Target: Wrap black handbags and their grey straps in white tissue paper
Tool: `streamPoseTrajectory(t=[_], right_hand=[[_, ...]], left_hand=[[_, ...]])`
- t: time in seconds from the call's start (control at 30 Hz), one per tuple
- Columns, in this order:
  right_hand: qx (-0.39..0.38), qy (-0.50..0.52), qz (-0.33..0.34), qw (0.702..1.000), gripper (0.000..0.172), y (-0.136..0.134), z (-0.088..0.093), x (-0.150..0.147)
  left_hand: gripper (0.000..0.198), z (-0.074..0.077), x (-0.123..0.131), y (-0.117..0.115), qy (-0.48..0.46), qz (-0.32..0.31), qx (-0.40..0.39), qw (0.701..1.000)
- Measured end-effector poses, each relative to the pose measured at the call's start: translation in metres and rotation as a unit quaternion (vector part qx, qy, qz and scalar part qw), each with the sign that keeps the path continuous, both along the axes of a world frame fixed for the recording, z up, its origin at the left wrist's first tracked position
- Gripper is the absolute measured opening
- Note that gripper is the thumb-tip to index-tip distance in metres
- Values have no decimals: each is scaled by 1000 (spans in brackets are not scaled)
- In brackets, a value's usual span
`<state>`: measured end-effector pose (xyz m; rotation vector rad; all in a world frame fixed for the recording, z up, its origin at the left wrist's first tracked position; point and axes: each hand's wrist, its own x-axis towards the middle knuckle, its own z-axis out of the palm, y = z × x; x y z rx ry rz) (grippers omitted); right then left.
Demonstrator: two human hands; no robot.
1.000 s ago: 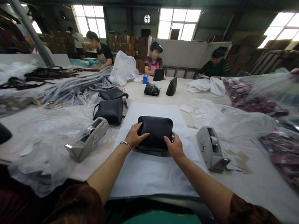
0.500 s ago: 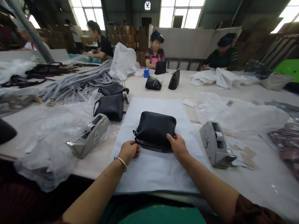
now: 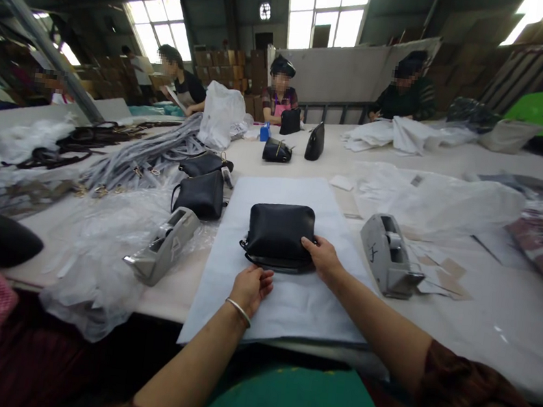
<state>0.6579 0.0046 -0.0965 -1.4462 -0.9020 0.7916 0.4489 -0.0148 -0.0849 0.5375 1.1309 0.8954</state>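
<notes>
A black leather bag lies flat in the middle of a white sheet of paper on the table in front of me. My right hand rests on the bag's lower right corner with the fingers laid over it. My left hand, with a bangle on the wrist, lies on the paper just below the bag's front edge. Its fingers are loosely curled and touch the paper, holding nothing that I can see.
Grey tape dispensers stand left and right of the paper. More black bags and grey straps lie at the left, clear plastic bags at the right. Three people sit at the far side.
My left hand has left the bag's left side and come down onto the paper near the bag's front edge. My right hand stays on the bag.
</notes>
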Motion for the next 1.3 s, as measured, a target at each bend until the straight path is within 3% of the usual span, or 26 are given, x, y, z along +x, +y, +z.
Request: streamPoseTrajectory(t=[0.37,0.57,0.8,1.07,1.17,1.3], right_hand=[[21,28,23,999,48,2,-2,7],[33,56,28,997,50,2,-2,7],[38,63,28,997,54,1,-3,7],[26,63,48,997,51,3,-1,13],[17,61,55,997,51,3,-1,16],[5,58,62,996,48,4,-2,18]], left_hand=[[9,1,21,-26,-92,46,25,994],[11,4,29,-35,-130,42,33,990],[16,-4,29,-37,-136,24,56,989],[16,-5,28,-37,-100,15,62,993],[16,-6,22,-36,-47,32,60,997],[34,-3,2,-30,52,80,99,990]])
